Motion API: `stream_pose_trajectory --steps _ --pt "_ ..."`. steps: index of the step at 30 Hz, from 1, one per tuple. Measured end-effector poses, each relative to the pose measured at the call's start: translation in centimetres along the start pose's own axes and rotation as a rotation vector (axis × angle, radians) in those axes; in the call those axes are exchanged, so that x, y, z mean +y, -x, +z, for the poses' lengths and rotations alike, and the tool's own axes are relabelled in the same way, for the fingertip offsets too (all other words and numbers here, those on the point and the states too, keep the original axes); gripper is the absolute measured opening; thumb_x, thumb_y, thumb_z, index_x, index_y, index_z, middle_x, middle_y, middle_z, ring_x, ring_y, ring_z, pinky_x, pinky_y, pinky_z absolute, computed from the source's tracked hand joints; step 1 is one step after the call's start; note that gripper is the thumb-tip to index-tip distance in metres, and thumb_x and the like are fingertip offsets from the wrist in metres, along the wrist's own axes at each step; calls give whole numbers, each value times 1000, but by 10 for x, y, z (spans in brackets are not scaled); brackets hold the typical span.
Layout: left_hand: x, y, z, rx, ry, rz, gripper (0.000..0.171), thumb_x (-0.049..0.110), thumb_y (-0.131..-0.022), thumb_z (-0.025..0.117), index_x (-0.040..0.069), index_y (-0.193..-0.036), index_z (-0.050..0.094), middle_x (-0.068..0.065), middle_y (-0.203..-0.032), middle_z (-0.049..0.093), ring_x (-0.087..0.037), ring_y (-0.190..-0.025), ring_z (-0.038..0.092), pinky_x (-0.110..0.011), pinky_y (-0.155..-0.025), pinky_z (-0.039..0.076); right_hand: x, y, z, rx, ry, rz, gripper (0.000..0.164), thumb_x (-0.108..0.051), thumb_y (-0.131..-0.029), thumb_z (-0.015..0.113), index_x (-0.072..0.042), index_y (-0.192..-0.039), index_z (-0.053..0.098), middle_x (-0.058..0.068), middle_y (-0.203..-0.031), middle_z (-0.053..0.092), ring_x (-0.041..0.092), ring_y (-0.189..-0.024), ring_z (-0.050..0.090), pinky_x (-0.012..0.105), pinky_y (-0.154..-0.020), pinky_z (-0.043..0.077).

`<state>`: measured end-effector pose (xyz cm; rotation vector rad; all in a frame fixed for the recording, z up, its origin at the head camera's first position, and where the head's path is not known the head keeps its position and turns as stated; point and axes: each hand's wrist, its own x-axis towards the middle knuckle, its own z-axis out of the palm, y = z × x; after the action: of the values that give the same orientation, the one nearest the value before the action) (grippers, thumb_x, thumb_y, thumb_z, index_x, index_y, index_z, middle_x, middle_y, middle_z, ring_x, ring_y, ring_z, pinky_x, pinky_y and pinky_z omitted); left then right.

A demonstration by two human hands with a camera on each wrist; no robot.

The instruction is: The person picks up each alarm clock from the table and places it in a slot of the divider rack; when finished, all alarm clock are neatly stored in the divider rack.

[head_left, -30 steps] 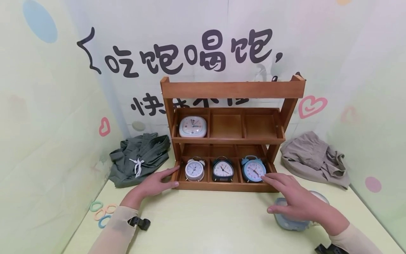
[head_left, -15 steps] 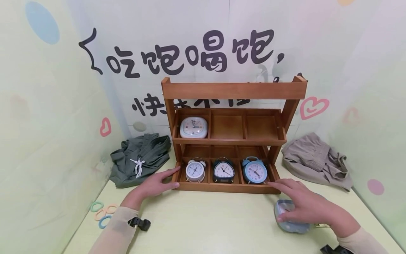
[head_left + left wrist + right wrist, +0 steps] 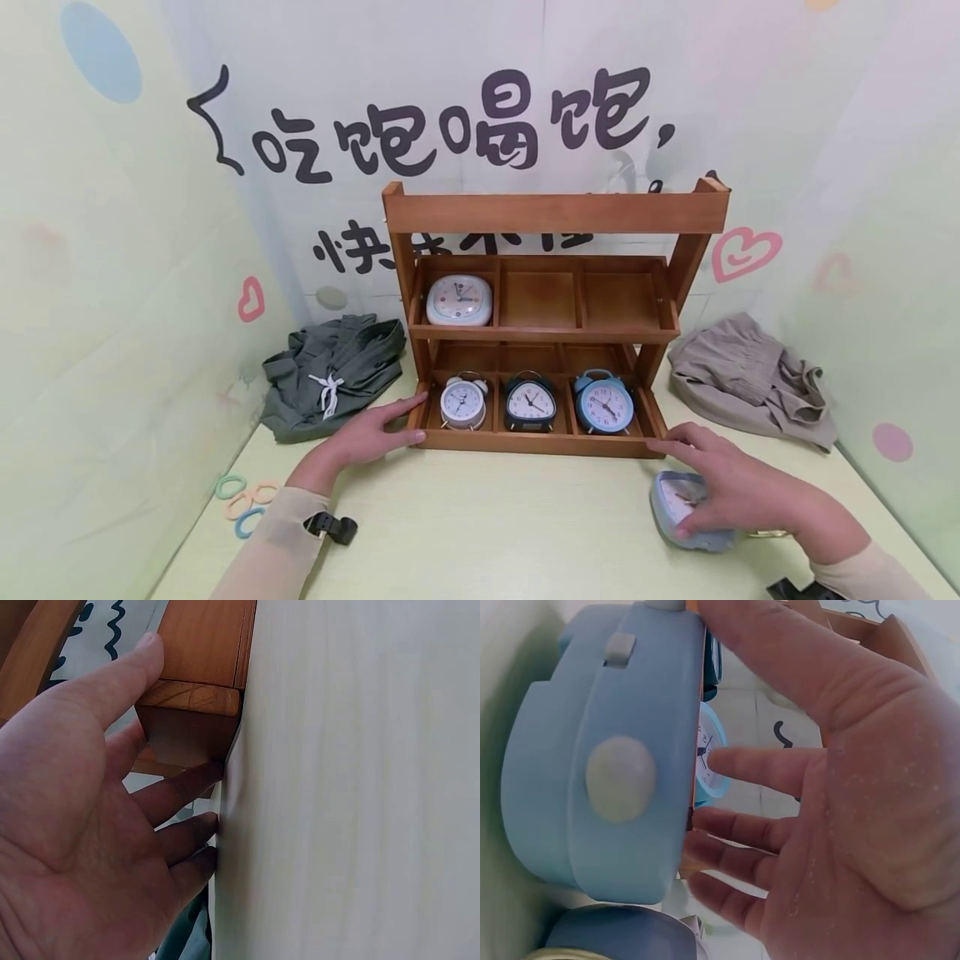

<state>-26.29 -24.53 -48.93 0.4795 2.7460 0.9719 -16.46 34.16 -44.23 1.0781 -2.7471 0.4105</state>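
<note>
A two-tier wooden shelf (image 3: 562, 213) stands in front of me. My left hand (image 3: 371, 437) touches its lower left front corner, thumb on the wooden edge (image 3: 196, 697) and the other fingers loosely bent beside it. My right hand (image 3: 738, 483) reaches out with spread fingers, fingertips at the shelf's lower right corner. Under it on the table is a light-blue alarm clock (image 3: 675, 500), partly hidden by the thumb. The lower tier holds a white twin-bell clock (image 3: 462, 403), a dark triangular clock (image 3: 530, 402) and a blue twin-bell clock (image 3: 604, 406). A rounded white clock (image 3: 459, 301) sits upper left.
Dark green folded clothing (image 3: 322, 379) lies left of the shelf, taupe clothing (image 3: 750, 379) right of it. Several coloured rings (image 3: 230, 487) are at the table's left. A dark-blue object with a gold rim (image 3: 622, 934) is beside the light-blue clock, mostly hidden by my right wrist.
My right hand has drawn back to the right and slightly down, away from the blue twin-bell clock, uncovering more of the light-blue clock's face. The left hand stays at the shelf corner.
</note>
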Motion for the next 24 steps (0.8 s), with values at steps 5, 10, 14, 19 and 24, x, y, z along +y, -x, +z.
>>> stream_pose_trajectory --steps 5,10,14,19,24 --pt "0 0 0 3 0 -6 82 71 -100 72 44 -171 44 -10 -176 43 -45 -161 39 -72 -126 34 -1 3 -3 -89 -47 50 112 -69 -63 100 -10 -151 65 -1 -129 60 12 -107 58 36 -85 57" --pt "-1 0 0 -1 0 -2 81 70 -101 72 42 -172 43 -11 -176 43 -46 -161 39 -72 -126 34 -1 7 -8 -204 -73 128 115 -69 -62 99 -9 -153 63 1 -130 63 15 -106 59 37 -84 55" --pt "-1 -1 0 -3 -5 -2 81 70 -101 71 43 -172 43 -10 -175 44 -44 -161 39 -71 -126 34 -2 8 -10 -250 -52 159 113 -69 -62 98 -10 -152 65 0 -128 65 15 -105 60 38 -82 54" --pt "-1 0 1 1 -4 -3 81 70 -100 72 44 -171 44 -9 -175 44 -43 -161 39 -71 -127 33 -2 8 -10 -260 -9 178 112 -70 -58 99 -11 -148 68 0 -126 66 22 -104 61 44 -83 54" --pt "0 1 0 5 -15 5 81 70 -101 71 42 -172 44 -11 -175 45 -45 -160 40 -71 -126 35 -5 6 -9 -287 7 240 113 -69 -53 101 -15 -147 69 5 -129 68 34 -111 63 56 -91 55"
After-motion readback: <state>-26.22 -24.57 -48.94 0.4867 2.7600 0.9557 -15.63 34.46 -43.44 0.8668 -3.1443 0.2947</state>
